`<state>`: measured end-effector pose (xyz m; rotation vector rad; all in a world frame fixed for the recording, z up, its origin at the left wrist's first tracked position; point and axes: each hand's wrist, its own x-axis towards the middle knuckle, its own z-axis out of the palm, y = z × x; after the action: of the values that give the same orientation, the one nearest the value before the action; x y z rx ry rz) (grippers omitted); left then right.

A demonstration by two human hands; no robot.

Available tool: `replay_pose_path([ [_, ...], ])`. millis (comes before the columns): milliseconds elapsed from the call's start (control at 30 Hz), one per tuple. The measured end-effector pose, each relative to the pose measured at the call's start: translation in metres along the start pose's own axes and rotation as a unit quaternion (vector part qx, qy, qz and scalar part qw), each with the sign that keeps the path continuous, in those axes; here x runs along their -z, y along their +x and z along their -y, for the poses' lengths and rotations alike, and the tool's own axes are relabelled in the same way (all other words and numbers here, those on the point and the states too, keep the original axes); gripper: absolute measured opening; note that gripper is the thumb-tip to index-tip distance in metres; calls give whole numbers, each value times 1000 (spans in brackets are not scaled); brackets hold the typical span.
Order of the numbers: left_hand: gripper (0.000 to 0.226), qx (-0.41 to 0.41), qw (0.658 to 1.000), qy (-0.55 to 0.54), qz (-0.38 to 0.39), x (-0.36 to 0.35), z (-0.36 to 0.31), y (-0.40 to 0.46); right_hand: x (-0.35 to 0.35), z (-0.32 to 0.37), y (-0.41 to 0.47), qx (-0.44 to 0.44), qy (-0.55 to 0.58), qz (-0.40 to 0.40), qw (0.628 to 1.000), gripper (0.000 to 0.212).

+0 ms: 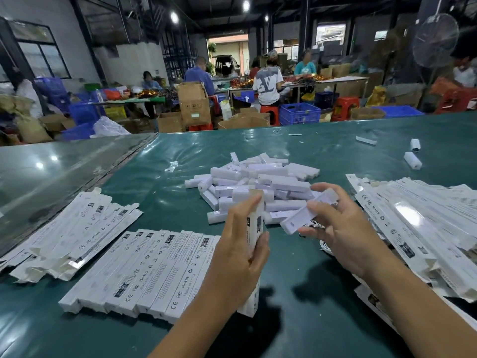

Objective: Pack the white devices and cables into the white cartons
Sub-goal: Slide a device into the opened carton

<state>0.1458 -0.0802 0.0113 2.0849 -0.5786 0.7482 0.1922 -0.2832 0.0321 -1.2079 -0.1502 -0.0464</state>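
The left hand [238, 257] grips an upright white carton [255, 228] over the green bench [322, 293]. The right hand [343, 228] pinches a white device [307, 215], with what looks like a coiled cable [318, 226] beneath, just before the device pile [258, 182].

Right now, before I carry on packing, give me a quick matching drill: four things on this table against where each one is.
Things:
1. upright carton
2. single white device
3. device pile
4. neat row of cartons

Places:
A. flat on the green table, near left
B. held by the right hand
C. table centre, beyond both hands
D. gripped by the left hand

Pairs: 1-D, 2-B, 3-C, 4-A
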Motion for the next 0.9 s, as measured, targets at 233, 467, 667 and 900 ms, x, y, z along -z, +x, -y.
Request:
replay_pose_path([
  [233,60,9,999,48,-14,0,1,-2,7,25,-5,51,120,-69,989,20],
  [467,67,23,997,58,34,1,5,-2,7,40,-20,138,-51,63,987,26],
  [667,68,47,995,46,80,2,4,-1,9,45,-31,246,-349,111,897,22],
  [900,63,53,994,34,88,5,6,1,11,49,-28,332,-469,141,806,25],
])
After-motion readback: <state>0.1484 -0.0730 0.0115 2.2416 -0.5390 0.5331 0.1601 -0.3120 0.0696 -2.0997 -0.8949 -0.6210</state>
